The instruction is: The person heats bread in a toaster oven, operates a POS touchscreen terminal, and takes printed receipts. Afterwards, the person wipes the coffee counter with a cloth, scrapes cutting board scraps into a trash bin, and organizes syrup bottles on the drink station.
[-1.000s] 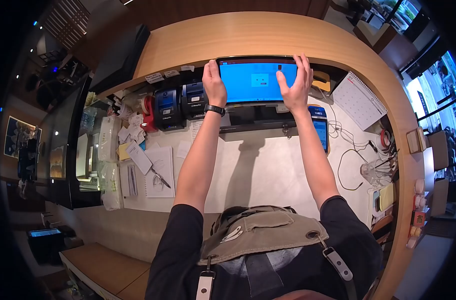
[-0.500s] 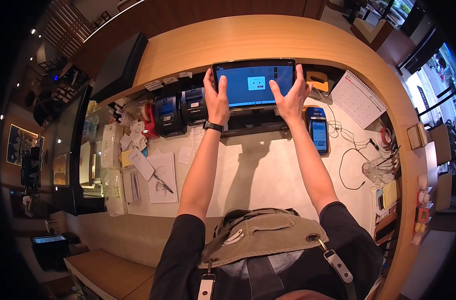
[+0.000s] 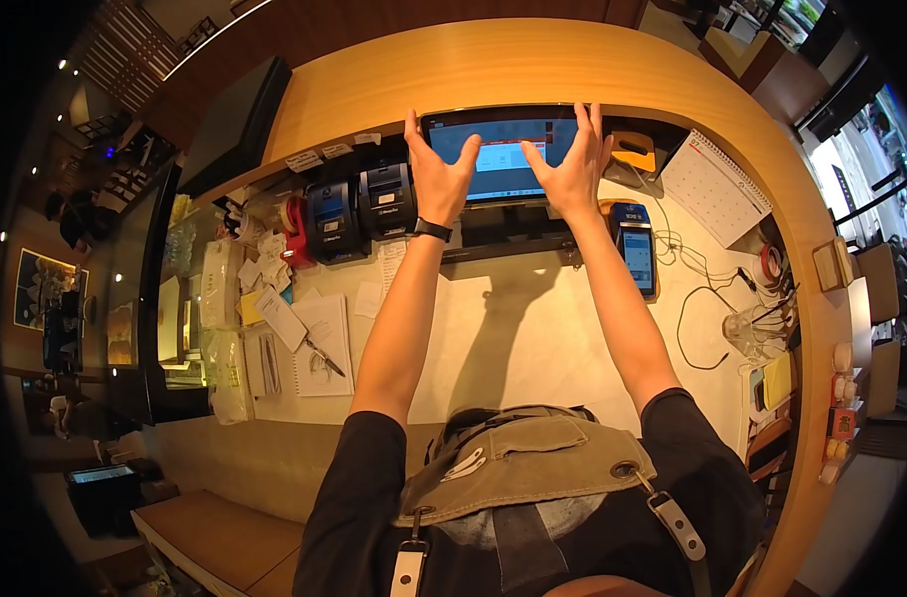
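Observation:
A touchscreen monitor (image 3: 503, 182) stands at the back of the counter, its blue display showing a pale window with a red bar. My left hand (image 3: 441, 184) grips its left edge, fingers along the side and thumb reaching over the glass. At the opposite edge my right hand (image 3: 573, 179) holds on the same way, its thumb over the pale window. Whether either thumb presses the glass I cannot tell. A dark band (image 3: 431, 230) circles my left wrist. Below the screen sits its dark base (image 3: 508, 246), partly hidden by my hands.
Two black printers (image 3: 332, 221) stand left of the screen, near paper slips and a notebook (image 3: 324, 343) with a pen. To the right are a card terminal (image 3: 635, 254), loose cables and a desk calendar (image 3: 717, 187). A raised wooden ledge (image 3: 453, 62) curves around the counter (image 3: 533, 343).
The small pop-up has given way to a wider pale window with a red bar. My left thumb has moved right, and my right thumb is slightly higher and further left.

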`<action>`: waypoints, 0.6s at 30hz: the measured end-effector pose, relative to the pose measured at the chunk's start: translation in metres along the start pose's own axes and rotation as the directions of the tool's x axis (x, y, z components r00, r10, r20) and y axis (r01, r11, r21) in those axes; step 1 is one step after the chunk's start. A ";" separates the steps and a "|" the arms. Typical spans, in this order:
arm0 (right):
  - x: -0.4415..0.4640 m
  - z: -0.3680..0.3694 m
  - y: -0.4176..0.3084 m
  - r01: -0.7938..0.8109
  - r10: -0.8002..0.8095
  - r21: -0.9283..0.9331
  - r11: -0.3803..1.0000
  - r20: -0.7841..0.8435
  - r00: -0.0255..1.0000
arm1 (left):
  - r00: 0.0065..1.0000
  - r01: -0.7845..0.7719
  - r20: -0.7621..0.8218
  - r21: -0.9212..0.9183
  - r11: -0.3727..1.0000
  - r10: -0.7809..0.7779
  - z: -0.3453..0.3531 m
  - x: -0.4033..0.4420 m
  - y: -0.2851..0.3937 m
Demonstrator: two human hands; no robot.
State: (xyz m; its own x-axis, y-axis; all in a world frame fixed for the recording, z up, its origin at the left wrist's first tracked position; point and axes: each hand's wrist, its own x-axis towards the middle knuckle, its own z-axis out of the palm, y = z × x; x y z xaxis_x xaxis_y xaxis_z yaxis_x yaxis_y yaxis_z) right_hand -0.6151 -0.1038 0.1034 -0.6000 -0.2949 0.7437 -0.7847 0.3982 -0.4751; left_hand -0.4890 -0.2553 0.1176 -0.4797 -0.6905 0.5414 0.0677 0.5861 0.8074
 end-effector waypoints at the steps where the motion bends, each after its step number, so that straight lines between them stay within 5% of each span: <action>1: 0.001 0.001 -0.003 0.005 -0.005 -0.001 1.000 -0.014 1.000 | 1.000 -0.020 0.003 0.026 0.999 0.020 0.000 -0.001 0.002; 8: -0.001 0.000 -0.001 0.015 -0.014 0.099 0.995 -0.012 1.000 | 0.984 -0.070 0.152 -0.120 0.990 0.088 -0.009 -0.006 -0.029; 14: 0.003 -0.003 0.000 0.033 -0.026 0.151 0.988 -0.044 0.999 | 0.980 -0.165 0.132 0.103 0.981 0.151 -0.009 -0.010 -0.014; 18: 0.008 -0.004 0.009 0.041 -0.035 0.173 0.984 -0.040 0.999 | 0.995 -0.077 0.056 -0.062 0.995 0.080 -0.005 -0.006 -0.021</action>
State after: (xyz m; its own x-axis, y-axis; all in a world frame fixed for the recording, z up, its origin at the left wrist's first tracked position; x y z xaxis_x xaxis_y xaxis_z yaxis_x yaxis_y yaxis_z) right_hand -0.6262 -0.0988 0.1071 -0.5657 -0.2739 0.7778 -0.8238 0.2295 -0.5184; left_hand -0.4832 -0.2651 0.0988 -0.5210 -0.6162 0.5906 0.1581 0.6103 0.7762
